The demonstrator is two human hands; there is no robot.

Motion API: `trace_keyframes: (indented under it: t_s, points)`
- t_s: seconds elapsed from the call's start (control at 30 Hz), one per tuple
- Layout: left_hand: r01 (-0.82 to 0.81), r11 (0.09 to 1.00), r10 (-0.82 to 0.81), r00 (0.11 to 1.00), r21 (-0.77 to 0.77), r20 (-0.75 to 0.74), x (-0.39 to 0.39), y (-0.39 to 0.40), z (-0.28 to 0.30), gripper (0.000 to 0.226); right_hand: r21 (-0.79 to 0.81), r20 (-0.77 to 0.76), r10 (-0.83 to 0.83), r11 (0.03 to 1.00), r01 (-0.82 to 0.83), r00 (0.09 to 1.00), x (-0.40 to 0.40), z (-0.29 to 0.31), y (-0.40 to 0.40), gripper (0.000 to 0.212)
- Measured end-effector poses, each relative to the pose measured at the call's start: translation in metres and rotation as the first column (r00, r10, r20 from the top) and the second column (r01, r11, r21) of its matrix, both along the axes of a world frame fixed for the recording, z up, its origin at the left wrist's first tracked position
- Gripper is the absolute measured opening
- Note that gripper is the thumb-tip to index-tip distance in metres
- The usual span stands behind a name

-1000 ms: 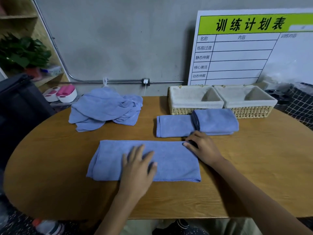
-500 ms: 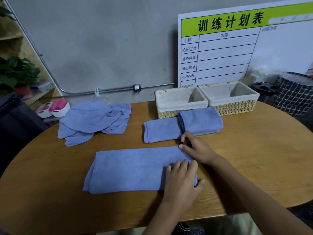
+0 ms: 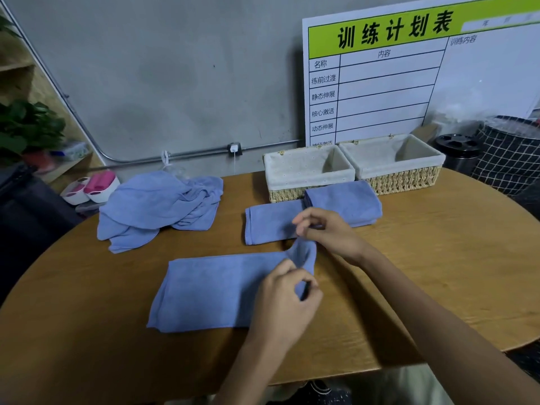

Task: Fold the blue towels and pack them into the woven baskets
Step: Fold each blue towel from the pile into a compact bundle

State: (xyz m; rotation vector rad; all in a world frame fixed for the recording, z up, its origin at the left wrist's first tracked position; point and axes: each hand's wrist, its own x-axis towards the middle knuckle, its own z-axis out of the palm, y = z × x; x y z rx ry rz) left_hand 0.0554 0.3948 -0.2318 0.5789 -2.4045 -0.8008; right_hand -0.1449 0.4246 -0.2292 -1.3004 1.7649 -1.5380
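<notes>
Both hands pinch the right-hand end of the half-folded blue towel point(image 3: 216, 290) that lies across the near part of the wooden table point(image 3: 438, 273): the right hand point(image 3: 328, 233) grips the far corner between thumb and fingertips and holds it raised off the tabletop, so the cloth rises in a small peak, while the left hand point(image 3: 285, 299) grips the near corner, its fingers curled over the edge of the cloth. The rest of this towel lies flat as a long strip stretching away to the left. Just behind it, partly hidden by the right hand, lie two folded towels: a flatter one point(image 3: 270, 225) on the left and a thicker, more compact one point(image 3: 344, 201) on the right, which overlaps its end and touches the front of the baskets. Two woven baskets with pale cloth liners stand side by side at the far edge of the table, the left basket point(image 3: 295, 178) and the right basket point(image 3: 409, 172) touching each other, and neither shows a towel inside. A loose heap of unfolded blue towels point(image 3: 157, 207) sits at the far left of the table, well apart from the hands. Behind the baskets a white board with a green header point(image 3: 394, 77) leans against the grey wall.
</notes>
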Motion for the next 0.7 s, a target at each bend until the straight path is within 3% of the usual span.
trace_keyframes:
  t_s: [0.13, 0.2, 0.4, 0.53, 0.6, 0.7]
  points:
    - [-0.135, 0.991, 0.131, 0.984, -0.026, -0.12, 0.026, -0.025, 0.01, 0.014, 0.0, 0.056, 0.066, 0.998, -0.066, 0.996, 0.019, 0.028, -0.032, 0.013]
    - [-0.197, 0.98, 0.195, 0.972, 0.0, -0.127, 0.041, -0.038, 0.012, 0.017, 0.028, -0.013, 0.121, 0.992, -0.12, 0.993, 0.029, 0.039, -0.053, 0.015]
    - [-0.286, 0.953, 0.293, 0.954, 0.102, -0.061, 0.082, -0.071, 0.001, 0.016, 0.221, -0.209, 0.294, 0.943, -0.248, 0.933, 0.066, 0.039, -0.117, 0.021]
    - [-0.365, 0.93, 0.367, 0.922, -0.044, 0.125, 0.099, -0.087, -0.023, 0.01, 0.34, -0.25, 0.367, 0.9, -0.274, 0.896, 0.081, 0.011, -0.132, 0.027]
    - [-0.354, 0.93, 0.366, 0.92, -0.103, 0.142, 0.103, -0.091, -0.037, 0.012, 0.342, -0.387, 0.339, 0.916, -0.208, 0.857, 0.081, -0.009, -0.127, 0.026]
    - [-0.329, 0.926, 0.354, 0.928, -0.187, 0.119, 0.102, -0.093, -0.047, 0.011, 0.16, -0.476, 0.173, 0.981, -0.109, 0.862, 0.074, -0.031, -0.112, 0.017]
